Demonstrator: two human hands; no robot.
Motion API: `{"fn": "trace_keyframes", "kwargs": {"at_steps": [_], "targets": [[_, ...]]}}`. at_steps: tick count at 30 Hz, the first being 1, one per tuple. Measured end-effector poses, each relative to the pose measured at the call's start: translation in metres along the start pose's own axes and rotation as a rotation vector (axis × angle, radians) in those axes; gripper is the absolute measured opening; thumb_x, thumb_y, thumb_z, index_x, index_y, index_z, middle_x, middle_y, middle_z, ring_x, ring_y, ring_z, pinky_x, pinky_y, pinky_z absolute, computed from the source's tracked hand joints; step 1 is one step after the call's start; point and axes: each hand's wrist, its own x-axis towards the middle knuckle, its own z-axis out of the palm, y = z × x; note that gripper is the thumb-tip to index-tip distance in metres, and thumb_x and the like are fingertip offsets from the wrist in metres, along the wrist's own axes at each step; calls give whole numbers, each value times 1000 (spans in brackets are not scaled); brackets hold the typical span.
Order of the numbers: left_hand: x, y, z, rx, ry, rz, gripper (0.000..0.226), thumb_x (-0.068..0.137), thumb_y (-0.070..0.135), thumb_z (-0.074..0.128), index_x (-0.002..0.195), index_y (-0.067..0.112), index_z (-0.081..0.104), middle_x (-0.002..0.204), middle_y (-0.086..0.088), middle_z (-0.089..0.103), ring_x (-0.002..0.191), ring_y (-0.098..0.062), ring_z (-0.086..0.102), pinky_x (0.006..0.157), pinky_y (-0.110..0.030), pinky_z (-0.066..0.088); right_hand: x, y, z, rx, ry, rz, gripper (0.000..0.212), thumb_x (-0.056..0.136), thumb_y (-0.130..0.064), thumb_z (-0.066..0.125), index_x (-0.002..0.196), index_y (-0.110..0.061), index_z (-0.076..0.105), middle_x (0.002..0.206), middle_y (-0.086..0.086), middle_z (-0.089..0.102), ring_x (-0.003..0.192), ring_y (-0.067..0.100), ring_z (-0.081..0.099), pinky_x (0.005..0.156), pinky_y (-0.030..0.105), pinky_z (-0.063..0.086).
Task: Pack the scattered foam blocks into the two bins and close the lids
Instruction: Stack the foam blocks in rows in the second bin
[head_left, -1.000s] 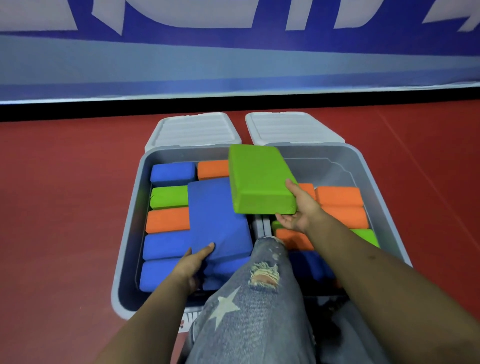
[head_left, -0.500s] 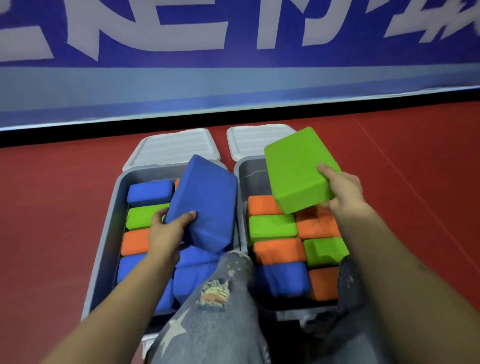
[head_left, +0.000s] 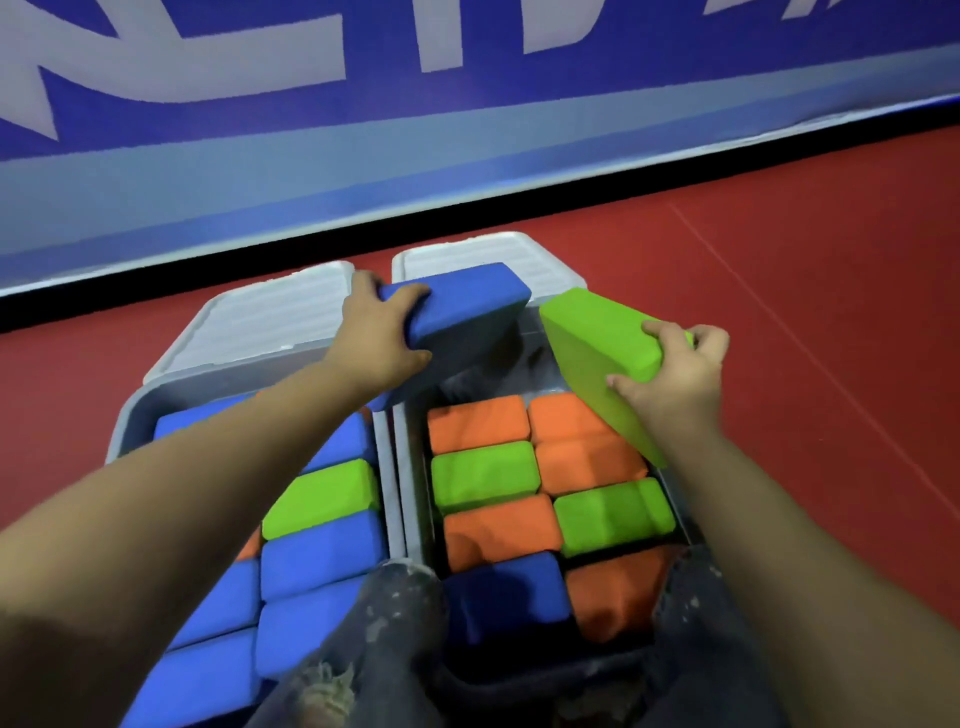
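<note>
left hand: our left hand (head_left: 382, 338) is clamped on the near end of the blue block (head_left: 457, 306), thumb under, fingers curled over the top; the block sticks out away from the hand, level, over the far end of the bins.
right hand: our right hand (head_left: 675, 374) is clamped on the right edge of the green block (head_left: 597, 358), which tilts down to the left of the hand into the right bin (head_left: 680, 514).
bins: left bin (head_left: 124, 431) sits under our left forearm, right bin under the green block; both show a packed layer of blue, green and orange blocks.
gap: the only open floor we see is at the far end of the right bin, just below both held blocks.
lids: left lid (head_left: 270, 322) and right lid (head_left: 540, 254) lie folded back beyond the hands, on the red floor (head_left: 779, 286).
step: seat the two held blocks, probably in that far gap.
how: one at a time. Green first, since its low edge is already inside. Stand it on edge like its neighbours, slide it flush against the orange row, then release.
blue: lower it beside the green, press flat with the palm.
risk: foam jams if forced in skewed, and anything proud of the rim blocks the lid.
check: tops level with the row before reaching past for the lids.
</note>
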Motion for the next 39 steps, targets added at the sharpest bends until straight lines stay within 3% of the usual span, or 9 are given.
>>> {"fn": "trace_keyframes", "kwargs": {"at_steps": [9, 15, 19, 21, 27, 30, 34, 37, 39], "targets": [[40, 16, 34, 408, -292, 115, 76, 70, 24, 76, 139, 34, 44, 125, -14, 30, 112, -39, 39, 91, -50, 47, -4, 17, 7, 52, 38, -73, 68, 62, -18, 85, 125, -15, 57, 128, 16, 34, 110, 33, 47, 102, 33, 38], [71, 41, 48, 559, -428, 185, 79, 75, 20, 71, 143, 40, 36, 133, -11, 30, 120, -35, 37, 93, -48, 45, -5, 21, 11, 58, 34, -62, 69, 63, -20, 84, 126, -21, 57, 131, 12, 31, 113, 32, 46, 105, 34, 37], [77, 41, 78, 329, -474, 158, 107, 76, 25, 78, 153, 32, 4, 134, -19, 38, 118, -38, 46, 96, -39, 41, -6, 21, 17, 75, 59, -83, 70, 60, -18, 85, 124, -21, 57, 131, 13, 33, 111, 34, 47, 102, 42, 40], [76, 33, 96, 228, -480, 107, 106, 79, 26, 76, 154, 24, 2, 140, -21, 41, 124, -37, 46, 99, -35, 37, -6, 22, 19, 93, 81, -108, 72, 57, -16, 86, 123, -17, 58, 128, 16, 36, 109, 37, 49, 98, 45, 42], [66, -5, 149, 439, -719, -3, 80, 93, 60, 42, 154, 19, 11, 160, -5, 16, 147, -27, 15, 118, -42, 19, -4, 28, 19, 88, 76, -114, 73, 59, -14, 85, 126, -17, 56, 128, 16, 37, 111, 35, 47, 99, 44, 41], [60, -17, 165, 467, -780, -35, 76, 91, 67, 33, 153, 27, 16, 159, -1, 21, 146, -29, 19, 115, -52, 22, -1, 28, 16, 83, 59, -104, 71, 62, -15, 84, 127, -18, 55, 130, 14, 35, 114, 32, 45, 101, 39, 39], [59, -1, 157, 328, -566, -86, 60, 95, 48, 46, 146, 21, 34, 151, -8, 36, 137, -33, 34, 108, -48, 34, -1, 27, 14, 104, 75, -90, 70, 62, -15, 84, 126, -16, 56, 130, 15, 36, 117, 31, 44, 101, 32, 37], [69, 10, 148, 174, -348, -97, 60, 96, 34, 50, 149, 15, 27, 157, -9, 24, 140, -33, 28, 109, -48, 34, -1, 25, 13, 128, 114, -79, 67, 62, -12, 84, 124, -14, 58, 129, 16, 37, 115, 29, 45, 97, 19, 29], [75, 16, 143, 186, -346, -48, 63, 97, 34, 49, 152, 21, 22, 160, -6, 15, 144, -30, 20, 112, -49, 30, -1, 22, 10, 147, 163, -77, 65, 62, -12, 84, 122, -12, 59, 127, 16, 38, 112, 26, 45, 93, 11, 26]]}}
